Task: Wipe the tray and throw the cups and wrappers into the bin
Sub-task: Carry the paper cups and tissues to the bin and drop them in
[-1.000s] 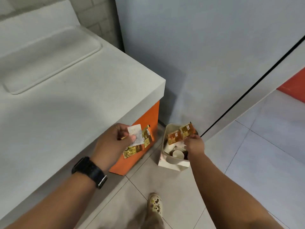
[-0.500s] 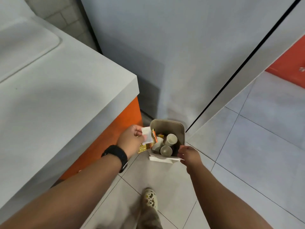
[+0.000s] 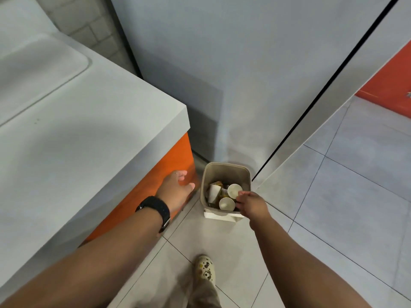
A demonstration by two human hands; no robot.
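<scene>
Hands first: we are holding our left hand [image 3: 175,192] spread and empty, fingers loosely apart, just beside the orange side panel [image 3: 155,185] of the grey-topped table [image 3: 77,152]. We are reaching our right hand [image 3: 250,205] over the near rim of the small beige square plastic bin [image 3: 226,172], which is standing on the pale tiled floor [image 3: 333,207] against the grey wall. Whether that hand is pinching anything we cannot tell, since its fingers are curling down and hiding the tips. White paper cups [image 3: 234,190] and gold wrappers [image 3: 216,184] are lying inside the bin, near its floor. The shallow grey tray [image 3: 33,70] is sitting on the table, well apart from the bin. We are judging the throwing-away as nearly finished. To do it well, we are thinking of opening the right fingers fully while they are above the bin's mouth, so nothing is catching the rim or falling onto the tiles, and of checking both palms before turning away.
</scene>
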